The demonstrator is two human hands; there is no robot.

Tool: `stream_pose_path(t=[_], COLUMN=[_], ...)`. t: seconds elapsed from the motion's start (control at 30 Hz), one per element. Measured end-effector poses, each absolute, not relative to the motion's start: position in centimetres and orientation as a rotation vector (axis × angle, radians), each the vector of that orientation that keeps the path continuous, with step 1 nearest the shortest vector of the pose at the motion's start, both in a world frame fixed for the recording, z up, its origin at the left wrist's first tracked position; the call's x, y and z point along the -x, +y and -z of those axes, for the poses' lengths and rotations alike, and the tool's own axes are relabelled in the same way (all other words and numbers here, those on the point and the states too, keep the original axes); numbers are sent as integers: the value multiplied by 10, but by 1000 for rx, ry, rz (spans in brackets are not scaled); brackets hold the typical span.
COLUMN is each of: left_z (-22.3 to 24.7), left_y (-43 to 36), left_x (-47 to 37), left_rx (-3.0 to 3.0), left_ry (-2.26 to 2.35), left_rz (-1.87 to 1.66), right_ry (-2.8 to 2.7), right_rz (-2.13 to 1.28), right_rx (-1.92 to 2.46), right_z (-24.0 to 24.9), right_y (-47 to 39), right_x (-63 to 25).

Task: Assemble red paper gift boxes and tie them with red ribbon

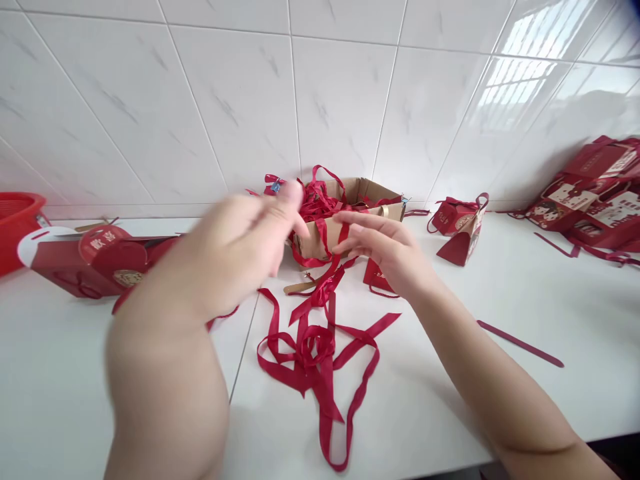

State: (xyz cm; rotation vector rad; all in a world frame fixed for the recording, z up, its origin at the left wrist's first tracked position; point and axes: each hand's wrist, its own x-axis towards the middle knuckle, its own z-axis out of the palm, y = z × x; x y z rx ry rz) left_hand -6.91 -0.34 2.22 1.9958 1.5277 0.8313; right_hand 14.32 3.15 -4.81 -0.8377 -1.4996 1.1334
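Note:
My left hand (250,243) is raised at the left front corner of a cardboard box (313,241), blurred by motion. Its thumb and a fingertip show, but whether it grips anything is unclear. At the box's front side is my right hand (387,248), fingers stretched out and slightly apart, with no held thing visible. Tangled red ribbons (320,199) fill the box's left part and hang over its front. In front of it, a loose heap of red ribbon (320,347) lies on the white table (425,413). A small red box (376,277) sits partly hidden behind my right hand.
Folded red gift boxes (65,267) lie at left beside a red plastic basket (20,223). Small red gift boxes (463,230) stand right of the cardboard box, and a pile of red boxes (595,193) is at far right. A flat red strip (520,343) lies nearer.

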Motion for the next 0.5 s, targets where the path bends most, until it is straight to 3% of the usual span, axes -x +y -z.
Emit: stream_pose_path(t=[0.17,0.4,0.5], left_z=[-12,-14,-16], left_y=[19,18,18], left_x=[36,31,37], left_rx=[-1964,-2014,-2021], left_ry=[1286,987,984], left_rz=[-511,-896,-909], right_ry=[-1908,-2395,-2382], right_rz=[-1246,-1184,-1091], right_rx=[713,865,935], right_z=[20,26,27], right_y=[-14,-9,-5], right_x=[-141,-146,-147])
